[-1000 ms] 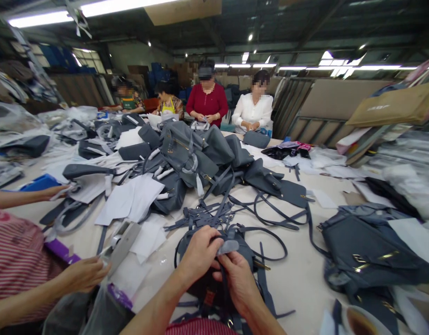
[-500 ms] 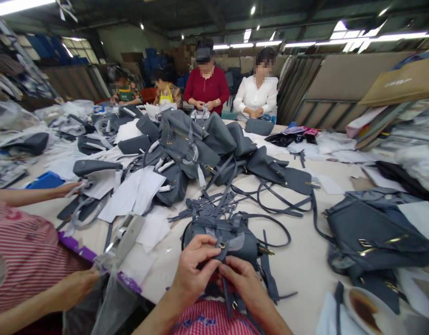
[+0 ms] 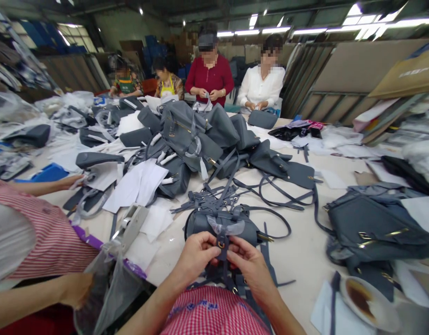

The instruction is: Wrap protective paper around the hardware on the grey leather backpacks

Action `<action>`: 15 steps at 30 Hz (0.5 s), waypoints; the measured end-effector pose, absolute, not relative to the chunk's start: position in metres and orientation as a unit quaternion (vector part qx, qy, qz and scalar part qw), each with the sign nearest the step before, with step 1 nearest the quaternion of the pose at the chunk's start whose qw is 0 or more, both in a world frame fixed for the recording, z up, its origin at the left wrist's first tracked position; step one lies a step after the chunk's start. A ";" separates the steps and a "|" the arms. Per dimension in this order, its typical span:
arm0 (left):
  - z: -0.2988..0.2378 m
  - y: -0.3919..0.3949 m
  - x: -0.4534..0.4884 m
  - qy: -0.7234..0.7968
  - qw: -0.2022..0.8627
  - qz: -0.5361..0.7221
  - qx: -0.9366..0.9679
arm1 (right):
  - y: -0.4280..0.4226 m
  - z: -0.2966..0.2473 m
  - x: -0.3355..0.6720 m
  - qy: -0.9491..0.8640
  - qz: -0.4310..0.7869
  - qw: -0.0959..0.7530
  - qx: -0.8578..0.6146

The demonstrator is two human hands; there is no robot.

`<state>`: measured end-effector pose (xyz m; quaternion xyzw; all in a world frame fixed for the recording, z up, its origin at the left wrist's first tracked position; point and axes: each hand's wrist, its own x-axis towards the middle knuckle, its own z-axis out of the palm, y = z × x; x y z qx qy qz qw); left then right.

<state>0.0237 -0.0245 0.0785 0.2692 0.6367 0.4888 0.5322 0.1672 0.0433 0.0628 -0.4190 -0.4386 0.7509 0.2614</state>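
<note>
A dark grey handbag (image 3: pixel 196 224) lies close in front of me on the table, with clear plastic film (image 3: pixel 231 228) wrapped on its handle. My left hand (image 3: pixel 198 253) pinches the left side of the bag's buckle strap (image 3: pixel 221 255), thumb just below the gold buckle. On the other side, my right hand (image 3: pixel 249 260) grips the same strap between thumb and fingers. The strap's lower end hangs toward my red checked apron (image 3: pixel 210 311). Several loose grey straps (image 3: pixel 214 199) lie right behind the bag.
A heap of grey bags (image 3: pixel 189 135) fills the table's middle. At left, a co-worker's hand (image 3: pixel 71 181) touches a bag near white paper sheets (image 3: pixel 137 184). On the right are another bag (image 3: pixel 375 228) and a dish of brown liquid (image 3: pixel 359 298). Several people stand across the table.
My right hand has shifted up beside the buckle, and my left fingers have moved to its left side. The strap now lies straighter. The co-worker's lower hand at left has moved down and left.
</note>
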 end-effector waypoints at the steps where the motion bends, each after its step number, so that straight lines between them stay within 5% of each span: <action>1: 0.077 -0.024 0.025 0.641 0.538 0.472 0.277 | 0.044 0.062 0.166 -0.441 0.745 0.272 -0.420; 10: 0.065 -0.020 0.029 0.639 0.567 0.426 0.298 | 0.044 0.063 0.164 -0.443 0.762 0.267 -0.389; 15: 0.073 -0.018 0.029 0.605 0.567 0.429 0.358 | 0.048 0.071 0.174 -0.383 0.831 0.195 -0.353</action>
